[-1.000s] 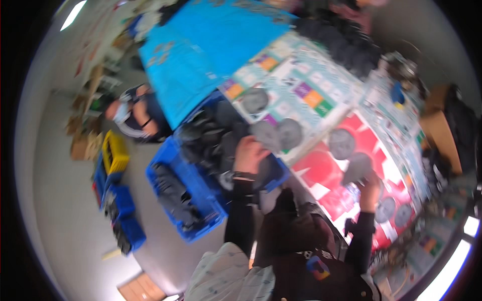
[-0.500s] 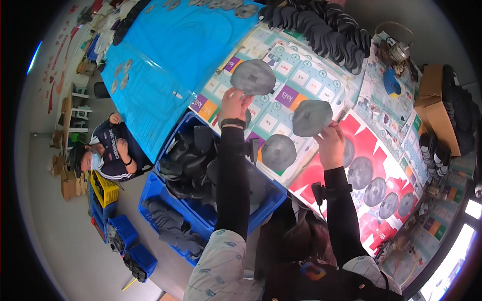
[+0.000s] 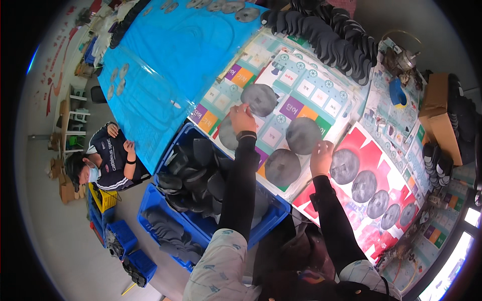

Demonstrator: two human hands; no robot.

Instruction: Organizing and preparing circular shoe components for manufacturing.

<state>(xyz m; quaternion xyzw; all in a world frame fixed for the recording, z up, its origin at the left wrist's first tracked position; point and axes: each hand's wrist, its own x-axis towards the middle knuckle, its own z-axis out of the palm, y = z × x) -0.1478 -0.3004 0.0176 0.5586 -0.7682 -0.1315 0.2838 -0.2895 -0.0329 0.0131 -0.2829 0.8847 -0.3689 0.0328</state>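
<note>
Several round grey discs lie on the patterned sheets in front of me. My left hand [image 3: 244, 119] is at the lower left edge of one dark disc [image 3: 259, 100], its loosely bent fingers not gripping it. Another grey disc [image 3: 228, 133] lies partly behind my left wrist. My right hand [image 3: 321, 157] is just below the edge of a larger disc [image 3: 303, 136], with fingers slightly curled and nothing visible in them. A further disc [image 3: 282, 167] lies flat between my forearms. On the red sheet, right of my right hand, sits a disc [image 3: 344, 166] heading a row of several.
Blue crates [image 3: 271, 213] of black curved pieces stand below the table edge at left. Stacked black pieces [image 3: 321, 37] line the far side. A cardboard box [image 3: 439, 118] stands at right. A masked person [image 3: 108, 158] sits beside the blue-covered table [image 3: 170, 60].
The two discs that my hands held now lie flat on the sheets. Both hands have moved down from them, and my right fingers have come away from the disc's edge.
</note>
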